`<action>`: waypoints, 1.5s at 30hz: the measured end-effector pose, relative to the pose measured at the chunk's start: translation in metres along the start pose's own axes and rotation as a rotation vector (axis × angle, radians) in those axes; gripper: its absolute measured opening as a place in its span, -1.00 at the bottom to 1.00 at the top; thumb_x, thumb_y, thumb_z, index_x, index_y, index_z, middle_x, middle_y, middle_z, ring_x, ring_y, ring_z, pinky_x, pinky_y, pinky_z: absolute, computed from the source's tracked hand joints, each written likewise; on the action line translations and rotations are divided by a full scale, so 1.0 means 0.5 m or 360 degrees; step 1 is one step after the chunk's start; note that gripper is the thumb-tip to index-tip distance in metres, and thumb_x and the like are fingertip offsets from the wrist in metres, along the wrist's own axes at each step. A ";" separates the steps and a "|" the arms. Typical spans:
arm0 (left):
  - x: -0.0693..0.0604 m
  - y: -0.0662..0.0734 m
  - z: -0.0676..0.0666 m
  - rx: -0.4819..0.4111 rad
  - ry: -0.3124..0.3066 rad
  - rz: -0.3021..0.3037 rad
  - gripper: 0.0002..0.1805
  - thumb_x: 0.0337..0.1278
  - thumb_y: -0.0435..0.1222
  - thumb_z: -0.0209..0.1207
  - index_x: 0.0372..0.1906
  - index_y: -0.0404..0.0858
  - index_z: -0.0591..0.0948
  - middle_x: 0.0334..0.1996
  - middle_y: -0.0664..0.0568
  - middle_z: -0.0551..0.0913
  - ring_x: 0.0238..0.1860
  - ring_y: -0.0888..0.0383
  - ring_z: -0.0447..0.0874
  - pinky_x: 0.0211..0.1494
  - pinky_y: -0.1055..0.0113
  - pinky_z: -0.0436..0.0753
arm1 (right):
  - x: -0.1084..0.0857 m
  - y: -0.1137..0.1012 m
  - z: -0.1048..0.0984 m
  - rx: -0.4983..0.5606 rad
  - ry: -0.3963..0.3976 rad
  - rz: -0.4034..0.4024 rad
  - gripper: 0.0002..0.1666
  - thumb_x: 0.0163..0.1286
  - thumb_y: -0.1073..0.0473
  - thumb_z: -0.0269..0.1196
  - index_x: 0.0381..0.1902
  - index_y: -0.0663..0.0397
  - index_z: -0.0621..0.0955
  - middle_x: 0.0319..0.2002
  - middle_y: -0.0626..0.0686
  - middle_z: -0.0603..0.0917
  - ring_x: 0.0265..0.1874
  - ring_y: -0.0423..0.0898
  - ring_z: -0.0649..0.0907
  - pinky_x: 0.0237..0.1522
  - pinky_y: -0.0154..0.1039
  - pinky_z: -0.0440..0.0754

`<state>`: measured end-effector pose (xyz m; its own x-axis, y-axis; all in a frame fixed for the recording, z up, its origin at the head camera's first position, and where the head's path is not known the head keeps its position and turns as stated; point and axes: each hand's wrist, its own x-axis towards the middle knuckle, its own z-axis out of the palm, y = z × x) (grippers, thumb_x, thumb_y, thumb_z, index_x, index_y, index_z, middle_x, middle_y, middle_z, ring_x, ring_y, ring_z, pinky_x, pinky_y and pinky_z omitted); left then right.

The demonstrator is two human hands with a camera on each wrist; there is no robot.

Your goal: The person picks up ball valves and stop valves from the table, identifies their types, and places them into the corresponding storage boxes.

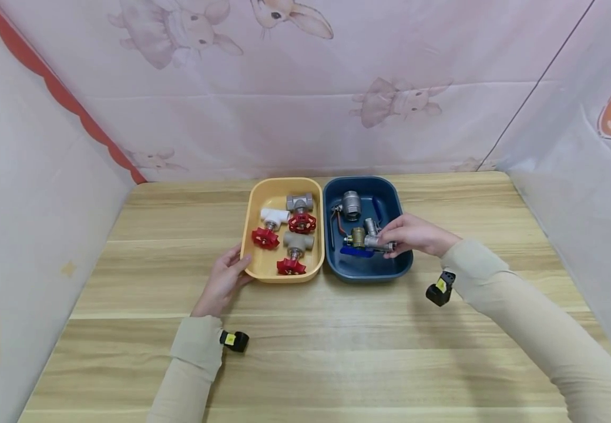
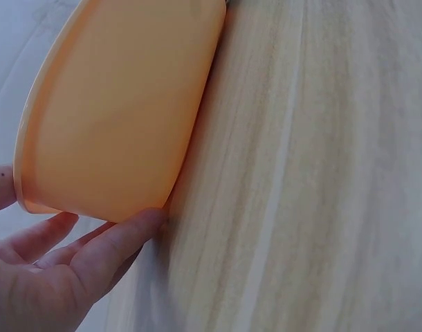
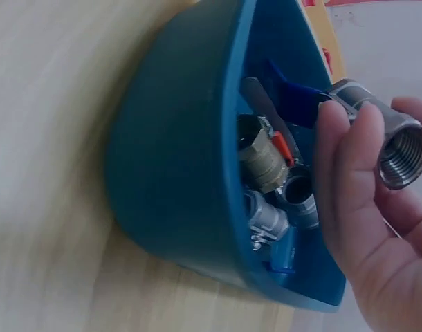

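Note:
My left hand [image 1: 226,279] grips the near left corner of a yellow plastic box [image 1: 284,279], its thumb over the rim and its fingers against the outer wall [image 2: 121,124]. Inside that box lie a white-bodied valve [image 1: 274,217] and two grey metal valves, all with red handwheels. Over the right side of a blue plastic box [image 1: 366,277], my right hand [image 1: 416,235] holds a silver ball valve [image 3: 402,155] with a blue lever [image 3: 297,104]. Below it in the blue box are a brass ball valve [image 3: 265,162], a larger silver valve [image 1: 351,205] and a smaller silver one [image 3: 268,218].
Both boxes stand side by side near the back edge of a wooden table [image 1: 337,352]. A printed rabbit curtain [image 1: 295,129] hangs behind, with more cloth at both sides. Black cameras sit on the left wrist [image 1: 235,341] and right wrist [image 1: 440,288].

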<state>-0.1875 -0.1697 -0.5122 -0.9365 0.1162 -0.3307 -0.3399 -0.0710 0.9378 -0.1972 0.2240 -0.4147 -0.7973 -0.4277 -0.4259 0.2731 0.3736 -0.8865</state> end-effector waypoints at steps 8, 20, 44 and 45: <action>0.006 -0.006 -0.002 -0.0001 0.0006 0.0010 -0.40 0.29 -0.34 -0.04 0.39 -0.19 0.08 0.30 -0.20 0.19 0.22 -0.07 0.30 0.05 0.24 0.55 | 0.011 0.014 0.014 0.0057 -0.0019 0.0080 -0.66 0.30 0.36 0.06 -0.08 0.63 0.45 -0.23 0.23 0.55 -0.41 -0.08 0.64 -0.23 -0.22 0.67; 0.012 -0.017 -0.005 -0.0004 0.0038 0.0003 -0.39 0.28 -0.32 -0.01 0.39 -0.17 0.10 0.30 -0.18 0.20 0.21 -0.08 0.32 0.06 0.24 0.55 | 0.028 0.028 0.029 0.0035 -0.0050 0.0158 -0.66 0.37 0.39 -0.03 -0.03 0.64 0.39 -0.24 0.21 0.53 -0.38 -0.08 0.63 -0.19 -0.20 0.67; -0.004 -0.001 0.004 0.0014 0.0021 0.0018 -0.39 0.28 -0.32 -0.01 0.39 -0.20 0.09 0.31 -0.20 0.19 0.22 -0.08 0.30 0.07 0.22 0.54 | 0.031 0.026 0.031 -0.0611 0.0107 0.0145 -0.89 0.10 0.52 0.20 -0.38 0.51 0.51 -0.42 0.16 0.52 -0.54 -0.08 0.66 -0.39 -0.21 0.70; -0.006 -0.001 0.004 0.0010 0.0013 0.0032 -0.38 0.28 -0.31 0.00 0.39 -0.22 0.09 0.31 -0.23 0.18 0.23 -0.10 0.29 0.08 0.21 0.53 | 0.031 0.027 0.033 -0.0627 0.0111 0.0140 -0.89 0.10 0.52 0.20 -0.37 0.51 0.51 -0.42 0.16 0.52 -0.53 -0.08 0.66 -0.39 -0.21 0.70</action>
<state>-0.1845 -0.1681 -0.5115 -0.9439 0.1067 -0.3125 -0.3204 -0.0673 0.9449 -0.1971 0.2089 -0.4360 -0.8184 -0.3284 -0.4716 0.1256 0.6987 -0.7043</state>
